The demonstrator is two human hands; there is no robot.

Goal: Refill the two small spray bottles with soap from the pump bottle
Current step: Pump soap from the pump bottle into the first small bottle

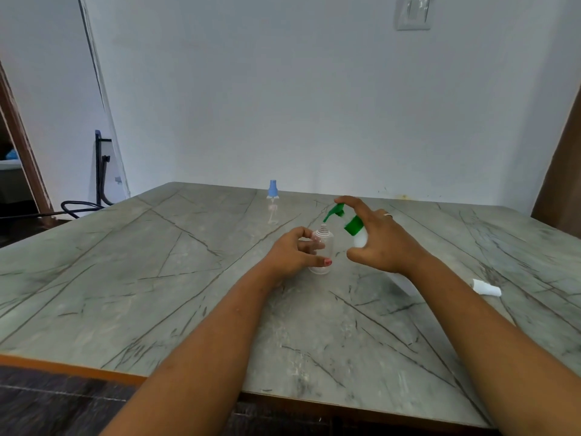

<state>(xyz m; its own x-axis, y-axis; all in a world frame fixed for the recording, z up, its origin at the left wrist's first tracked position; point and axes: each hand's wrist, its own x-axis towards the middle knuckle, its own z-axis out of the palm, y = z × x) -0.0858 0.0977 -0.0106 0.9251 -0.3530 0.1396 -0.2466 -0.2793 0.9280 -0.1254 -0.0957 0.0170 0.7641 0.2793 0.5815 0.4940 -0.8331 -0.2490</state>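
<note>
A small clear spray bottle (323, 247) stands uncapped on the grey marble table (157, 262), its threaded neck bare. My left hand (294, 251) grips its body from the left. My right hand (382, 236) holds a white pump bottle (358, 234) with a green pump head, tilted left. My forefinger lies on top of the pump and the green nozzle points down at the open neck. A second clear spray bottle (272, 201) with a blue cap stands upright farther back, apart from both hands.
A small white cap-like piece (486, 287) lies on the table at the right. The table's near edge has an orange-brown rim. A wall stands close behind the table, and a dark chair frame (102, 171) sits at the back left.
</note>
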